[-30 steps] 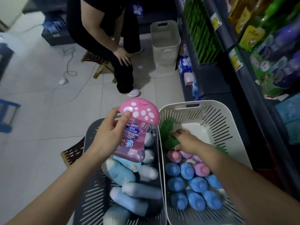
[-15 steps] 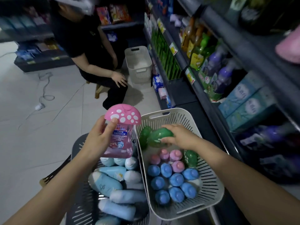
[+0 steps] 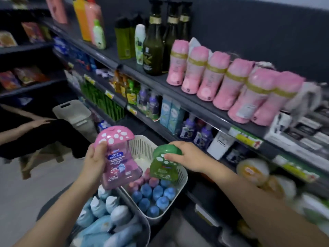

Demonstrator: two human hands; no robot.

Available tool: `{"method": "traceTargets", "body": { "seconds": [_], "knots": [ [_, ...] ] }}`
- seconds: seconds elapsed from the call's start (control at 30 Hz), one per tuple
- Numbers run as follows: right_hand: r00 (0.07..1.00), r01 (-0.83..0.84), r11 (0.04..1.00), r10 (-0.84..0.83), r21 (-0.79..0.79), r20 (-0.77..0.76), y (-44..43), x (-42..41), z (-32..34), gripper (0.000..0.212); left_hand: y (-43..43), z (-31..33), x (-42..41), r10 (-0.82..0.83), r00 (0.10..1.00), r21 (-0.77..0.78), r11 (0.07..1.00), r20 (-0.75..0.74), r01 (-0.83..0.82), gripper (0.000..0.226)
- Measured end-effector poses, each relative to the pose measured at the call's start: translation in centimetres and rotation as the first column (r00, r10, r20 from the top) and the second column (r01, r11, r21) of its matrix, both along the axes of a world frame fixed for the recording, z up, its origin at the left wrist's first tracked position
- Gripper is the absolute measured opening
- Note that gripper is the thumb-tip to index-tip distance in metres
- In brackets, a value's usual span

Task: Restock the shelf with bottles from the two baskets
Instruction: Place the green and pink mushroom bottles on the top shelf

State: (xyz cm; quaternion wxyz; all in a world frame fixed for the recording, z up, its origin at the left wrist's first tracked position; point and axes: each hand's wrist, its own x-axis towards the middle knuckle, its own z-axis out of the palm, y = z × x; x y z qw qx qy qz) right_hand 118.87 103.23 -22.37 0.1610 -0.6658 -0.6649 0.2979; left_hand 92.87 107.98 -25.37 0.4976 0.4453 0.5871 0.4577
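Pink bottle (image 3: 117, 157) stands upright in the left hand (image 3: 94, 157), fingers wrapped round its neck, above the near grey basket (image 3: 145, 223). The right hand (image 3: 185, 157) grips the green bottle (image 3: 163, 166) by its cap only, over the white basket (image 3: 140, 148). That top hold may slip, dropping it onto the blue bottles (image 3: 156, 195). To the right the shelf (image 3: 194, 108) looks crowded, so a careless push could topple the pink jars (image 3: 222, 82).
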Motion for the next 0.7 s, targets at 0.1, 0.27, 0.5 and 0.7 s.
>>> {"method": "traceTargets", "body": {
  "seconds": [0.1,0.27,0.5,0.7],
  "knots": [
    [0.985,0.172,0.984,-0.171,0.035,-0.037,-5.9,1.7,2.4,0.039,-2.1,1.8,3.0,-0.12,0.992,-0.01,0.993,0.033,0.12,0.036],
    [0.92,0.391,0.918,-0.392,0.069,-0.004,-15.8,5.4,6.9,0.041,-7.7,5.8,9.6,-0.422,0.906,0.132,0.899,0.006,0.418,0.036],
    [0.734,0.675,0.711,-0.675,0.197,-0.074,-29.6,10.5,13.1,0.037,-14.2,10.7,20.2,-0.753,0.657,0.272,0.631,-0.005,0.726,0.052],
    [0.567,0.808,0.491,-0.797,0.324,-0.207,-40.7,14.9,17.4,0.033,-22.0,15.3,28.9,-0.864,0.495,0.348,0.493,0.091,0.797,0.062]
  ]
}}
